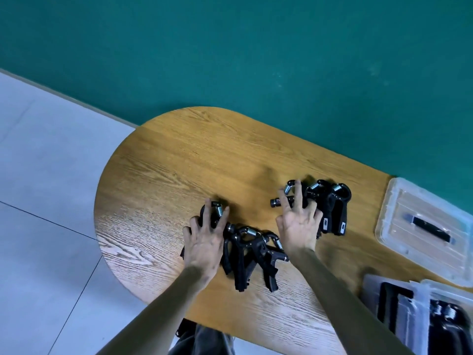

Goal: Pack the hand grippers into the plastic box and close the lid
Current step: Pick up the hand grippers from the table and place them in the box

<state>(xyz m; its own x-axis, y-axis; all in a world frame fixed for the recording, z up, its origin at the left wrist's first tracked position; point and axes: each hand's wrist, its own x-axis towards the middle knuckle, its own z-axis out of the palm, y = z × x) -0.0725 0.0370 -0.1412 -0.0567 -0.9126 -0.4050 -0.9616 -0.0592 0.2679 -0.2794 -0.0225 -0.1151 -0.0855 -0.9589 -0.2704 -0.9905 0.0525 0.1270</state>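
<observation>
On the wooden counter point(166, 160), the left hand point(204, 234) has its fingers point(208, 208) curled over a black hand gripper point(217, 213), with more hand grippers point(253, 252) heaped just right of it. The right hand point(298, 221) lies with spread fingers on another pile of grippers point(330, 201). At the counter's right end lies the clear lid point(422, 231); the plastic box point(419, 316) sits nearer the person, grippers inside.

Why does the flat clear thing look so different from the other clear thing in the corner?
The lid lies flat on the table with nothing in it, so the wood shows through; the box has black hand grippers inside. The lid shows whole; the box runs off the picture's edge. The lid sits farther from the person than the box. Both are clear plastic.
</observation>
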